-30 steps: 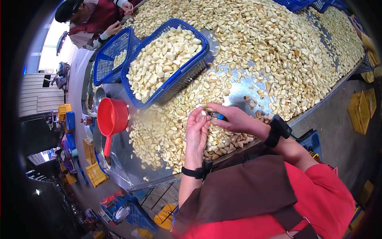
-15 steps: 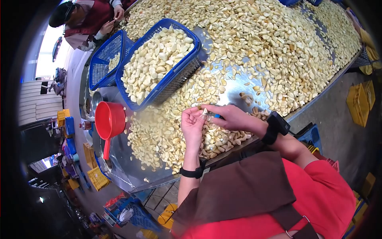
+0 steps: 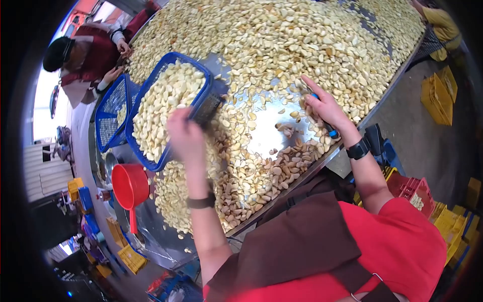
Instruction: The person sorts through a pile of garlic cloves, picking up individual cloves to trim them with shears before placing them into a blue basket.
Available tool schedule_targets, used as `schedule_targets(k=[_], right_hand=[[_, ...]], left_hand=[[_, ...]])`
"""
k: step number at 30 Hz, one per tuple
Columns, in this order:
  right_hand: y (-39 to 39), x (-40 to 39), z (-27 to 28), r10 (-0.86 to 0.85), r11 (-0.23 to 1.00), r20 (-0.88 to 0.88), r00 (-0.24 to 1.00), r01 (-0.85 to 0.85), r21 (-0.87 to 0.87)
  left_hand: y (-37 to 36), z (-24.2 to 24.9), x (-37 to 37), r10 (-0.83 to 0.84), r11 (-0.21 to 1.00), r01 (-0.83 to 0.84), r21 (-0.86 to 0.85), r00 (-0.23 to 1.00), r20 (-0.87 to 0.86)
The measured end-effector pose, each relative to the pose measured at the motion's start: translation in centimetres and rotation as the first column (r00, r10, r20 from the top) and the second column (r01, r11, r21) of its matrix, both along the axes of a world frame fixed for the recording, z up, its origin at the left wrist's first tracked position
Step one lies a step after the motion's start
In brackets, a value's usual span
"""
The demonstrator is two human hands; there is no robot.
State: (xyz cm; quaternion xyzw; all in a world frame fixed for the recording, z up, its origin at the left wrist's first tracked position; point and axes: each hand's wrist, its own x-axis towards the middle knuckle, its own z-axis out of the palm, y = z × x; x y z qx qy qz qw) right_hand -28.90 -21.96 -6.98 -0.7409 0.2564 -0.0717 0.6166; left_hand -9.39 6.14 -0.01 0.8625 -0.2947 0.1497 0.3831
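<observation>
My left hand (image 3: 186, 132), smeared by motion, is over the near right rim of a blue basket (image 3: 132, 128) heaped with pale, clove-like pieces (image 3: 168, 90). Whether its fingers hold anything does not show. My right hand (image 3: 326, 108) is at the edge of the large pile of similar pieces (image 3: 302, 45), index finger stretched out. It grips a slim tool with a blue-and-black handle (image 3: 332, 133); the working end is hidden. Between the hands, a bare patch of metal table (image 3: 264, 131) shows, with browner pieces (image 3: 289, 163) along the near edge.
A red dipper (image 3: 130, 186) rests left of the basket. Behind it stands a second blue basket (image 3: 107, 128) holding a few pieces. A co-worker (image 3: 93, 58) is at the far left, with another person's yellow sleeve (image 3: 443, 27) at far right. Yellow crates (image 3: 437, 100) stand on the floor.
My hands were together over the pieces, the left pinching a pale piece. Now the left has moved left to the basket, and the right has moved right to the pile with the tool.
</observation>
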Motion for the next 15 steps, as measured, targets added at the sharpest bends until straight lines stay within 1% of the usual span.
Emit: schedule_targets(k=[1, 2, 3, 4, 5, 6, 7, 8, 9, 10, 11, 12, 13, 14, 15], right_hand=[[-0.8, -0.5, -0.2, 0.009, 1.0, -0.09, 0.996, -0.009, 0.005], [-0.9, -0.8, 0.0, -0.006, 1.0, -0.091, 0.996, 0.007, 0.004], [-1.0, -0.9, 0.3, -0.018, 1.0, -0.128, 0.992, 0.016, -0.017], [-1.1, -1.1, 0.4, -0.027, 0.999, -0.167, 0.986, 0.021, -0.039], [-1.3, -1.4, 0.1, -0.035, 0.999, -0.172, 0.985, 0.028, -0.04], [-1.4, -1.7, -0.4, -0.091, 0.972, -0.116, 0.989, 0.063, -0.228], [-1.6, -1.8, -0.7, -0.134, 0.908, -0.047, 0.99, 0.103, -0.406], [-1.9, -1.8, 0.8, -0.125, 0.886, -0.155, 0.98, 0.04, -0.461], [-2.1, -1.9, 1.5, -0.128, 0.886, -0.152, 0.98, 0.044, -0.462], [-2.4, -1.8, 2.0, -0.178, 0.86, -0.278, 0.944, 0.012, -0.51], [-2.7, -1.7, 2.1, -0.231, 0.835, -0.392, 0.89, -0.026, -0.55], [-3.0, -1.6, 1.5, -0.221, 0.772, -0.41, 0.885, -0.098, -0.628], [-2.8, -1.1, 0.8, -0.215, 0.777, -0.406, 0.888, -0.096, -0.623], [-2.7, -0.4, 0.0, -0.208, 0.81, -0.454, 0.866, -0.107, -0.576], [-2.2, 0.2, -0.6, -0.2, 0.842, -0.502, 0.841, -0.115, -0.528]], left_hand=[[-1.8, -1.2, -1.5, -0.163, 0.986, 0.162, -0.043, 0.986, -0.035], [-3.7, -3.6, -3.6, -0.216, 0.975, 0.211, -0.073, 0.974, -0.067], [-5.7, -4.5, -5.9, -0.342, 0.94, 0.342, 0.001, 0.939, -0.044], [-7.2, -6.7, -7.5, -0.351, 0.928, 0.361, 0.094, 0.93, -0.106], [-8.2, -8.3, -8.7, -0.356, 0.913, 0.389, 0.123, 0.907, -0.223], [-9.1, -9.7, -9.5, -0.376, 0.891, 0.427, 0.157, 0.885, -0.275], [-9.7, -11.1, -10.1, -0.387, 0.858, 0.464, 0.22, 0.866, -0.316], [-9.8, -12.9, -10.3, -0.374, 0.82, 0.493, 0.29, 0.846, -0.379], [-9.9, -13.5, -10.4, -0.353, 0.775, 0.522, 0.357, 0.826, -0.44], [-9.6, -14.0, -10.5, -0.353, 0.774, 0.521, 0.36, 0.827, -0.437], [-9.1, -14.5, -10.5, -0.378, 0.806, 0.508, 0.304, 0.837, -0.397], [-8.6, -14.3, -10.4, -0.397, 0.832, 0.495, 0.249, 0.846, -0.355], [-8.1, -14.2, -10.2, -0.392, 0.832, 0.491, 0.258, 0.85, -0.353], [-7.7, -14.2, -9.9, -0.258, 0.934, 0.358, -0.007, 0.658, -0.707], [-7.2, -14.1, -9.7, -0.203, 0.978, 0.1, -0.181, 0.301, -0.932]])
